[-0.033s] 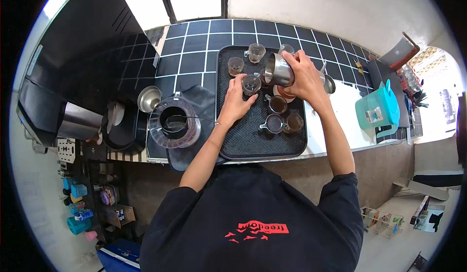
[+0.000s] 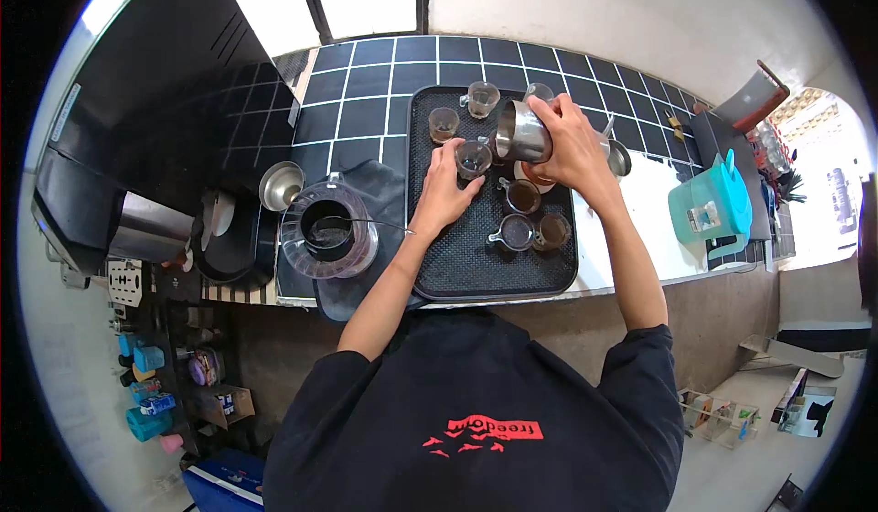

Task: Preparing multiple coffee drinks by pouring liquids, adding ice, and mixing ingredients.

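Observation:
My right hand is closed round a steel pitcher, tilted with its mouth to the left over the glass cups. My left hand has its fingers round a small glass cup under the pitcher's mouth. Both are above a black tray. Cups of dark brown liquid stand to the right: one glass cup, a handled cup and another glass. Farther back are a glass with a little brown liquid, a clear handled cup and a further glass cup.
Left of the tray, a clear jug of dark liquid holds a long-handled spoon, on a dark cloth. Beside it sits a metal bowl. A turquoise-lidded pitcher stands at the right end of the counter. Black tiles cover the back.

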`<state>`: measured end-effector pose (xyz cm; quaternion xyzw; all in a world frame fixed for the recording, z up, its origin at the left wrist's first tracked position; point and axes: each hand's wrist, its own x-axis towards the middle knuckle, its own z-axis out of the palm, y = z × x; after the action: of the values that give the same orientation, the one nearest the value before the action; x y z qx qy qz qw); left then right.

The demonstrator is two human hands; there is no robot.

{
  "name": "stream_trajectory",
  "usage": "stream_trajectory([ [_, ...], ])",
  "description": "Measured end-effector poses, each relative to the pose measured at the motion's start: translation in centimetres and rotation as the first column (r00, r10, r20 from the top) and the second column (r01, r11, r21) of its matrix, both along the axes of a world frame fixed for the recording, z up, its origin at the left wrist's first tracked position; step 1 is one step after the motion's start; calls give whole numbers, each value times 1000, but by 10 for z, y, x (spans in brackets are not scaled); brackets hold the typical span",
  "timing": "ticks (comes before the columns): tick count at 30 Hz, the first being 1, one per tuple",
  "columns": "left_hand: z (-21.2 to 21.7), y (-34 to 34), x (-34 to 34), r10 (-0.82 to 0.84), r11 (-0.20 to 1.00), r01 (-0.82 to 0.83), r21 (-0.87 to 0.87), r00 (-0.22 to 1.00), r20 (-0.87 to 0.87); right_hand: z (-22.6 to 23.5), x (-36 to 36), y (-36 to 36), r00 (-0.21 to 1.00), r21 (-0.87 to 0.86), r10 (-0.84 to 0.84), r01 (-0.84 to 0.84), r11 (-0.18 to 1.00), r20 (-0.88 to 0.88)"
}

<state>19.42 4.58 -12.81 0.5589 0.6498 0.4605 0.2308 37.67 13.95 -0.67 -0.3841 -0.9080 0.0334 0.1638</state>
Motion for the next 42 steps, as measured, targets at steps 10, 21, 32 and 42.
stream_trajectory([
  [10,5,2,7,11,1000,-11,6,1000,-4,-5,-15,-5,986,110,105,-120,987,133],
  [21,6,0,6,23,1000,-22,12,1000,-12,-17,-21,-2,950,318,229,-289,903,213],
  [32,3,-8,6,32,999,-33,-32,999,-27,-9,-33,14,890,588,288,-451,672,354],
  [42,12,-75,15,36,999,-38,-28,998,-50,21,-22,29,937,149,350,-345,927,-4],
])
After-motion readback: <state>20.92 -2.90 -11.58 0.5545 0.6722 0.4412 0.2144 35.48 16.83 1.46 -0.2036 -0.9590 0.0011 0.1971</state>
